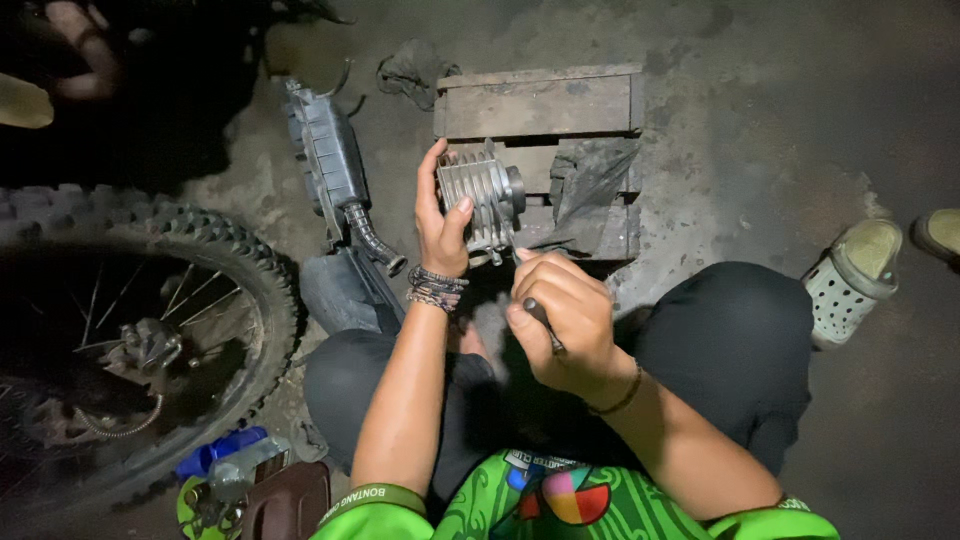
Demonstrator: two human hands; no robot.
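Left hand point(440, 225), frame centre, fingers wrapped round finned grey metal engine cylinder point(482, 200). Right hand point(560, 320) fist-closed on thin dark tool point(541, 320) touching it. Weathered wooden pallet point(540, 105) behind; knobbly spoked tyre point(150, 300) left.

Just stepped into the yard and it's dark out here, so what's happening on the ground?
A person crouches on the dirt floor, working with bare hands. The left hand holds a finned metal engine cylinder over a low wooden pallet. The right hand has its grip closed on a thin dark-handled tool, the tip set against the cylinder's lower edge. A knobby spoked wheel stands to the left, with a grey exhaust muffler lying beside it. A pale clog sits off to the right.
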